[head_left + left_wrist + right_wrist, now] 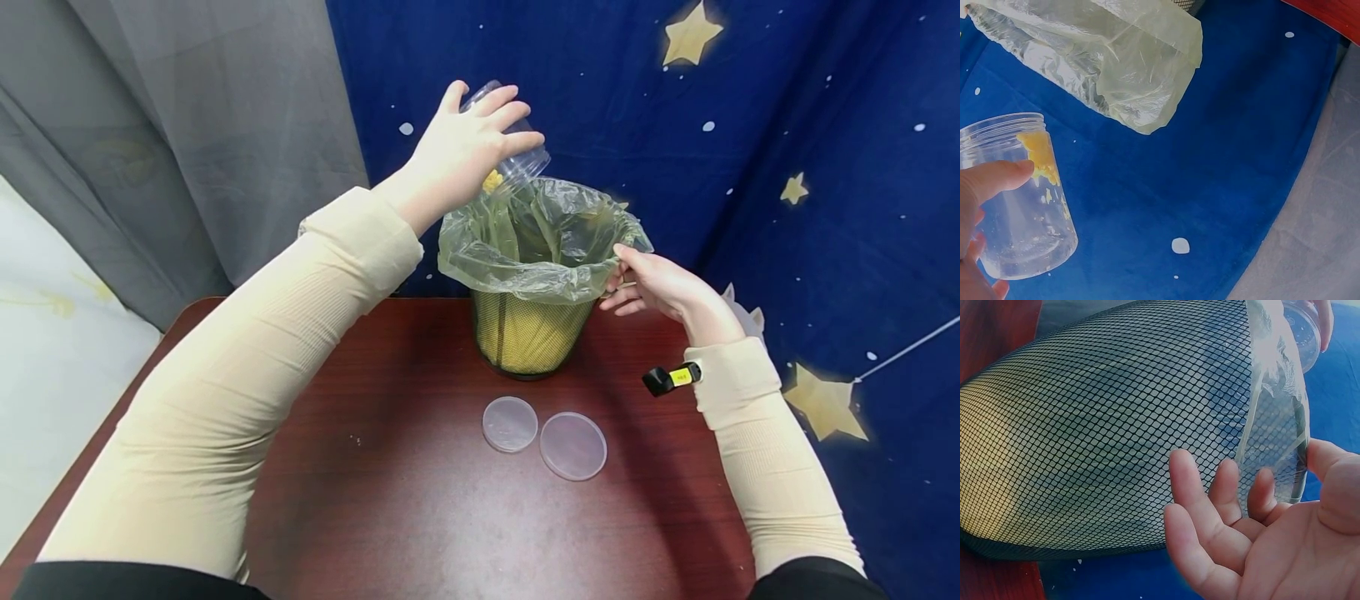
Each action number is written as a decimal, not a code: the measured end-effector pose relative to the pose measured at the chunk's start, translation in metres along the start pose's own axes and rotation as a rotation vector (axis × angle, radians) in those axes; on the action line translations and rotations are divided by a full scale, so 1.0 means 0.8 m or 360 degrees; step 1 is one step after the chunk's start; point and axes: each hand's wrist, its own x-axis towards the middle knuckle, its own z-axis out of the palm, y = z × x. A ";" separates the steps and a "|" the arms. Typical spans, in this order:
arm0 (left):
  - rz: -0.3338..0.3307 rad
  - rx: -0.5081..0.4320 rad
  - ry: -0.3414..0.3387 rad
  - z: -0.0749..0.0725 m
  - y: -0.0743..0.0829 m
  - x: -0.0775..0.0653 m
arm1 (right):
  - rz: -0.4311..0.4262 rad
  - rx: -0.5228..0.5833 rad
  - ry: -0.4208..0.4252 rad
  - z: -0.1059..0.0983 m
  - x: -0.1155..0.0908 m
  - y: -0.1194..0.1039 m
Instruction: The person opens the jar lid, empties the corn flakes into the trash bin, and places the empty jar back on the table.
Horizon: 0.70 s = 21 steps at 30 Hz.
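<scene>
My left hand grips a clear plastic jar, tilted over the near-left rim of the wire mesh bin. Soft yellow stuff clings inside the jar by its mouth, with smears further down; its kind I cannot tell. A thin, see-through yellowish bin liner is folded over the rim. At the bin's right side, my right hand pinches the lined rim between thumb and fingers. In the right wrist view its other fingers lie loosely bent beside the mesh.
Two round translucent lids lie side by side on the dark red table in front of the bin. Behind hangs a blue curtain with stars, and a grey curtain at the left.
</scene>
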 end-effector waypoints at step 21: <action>0.0093 0.0033 0.0009 0.000 0.002 -0.004 | -0.0002 0.0055 0.0016 0.002 0.003 0.002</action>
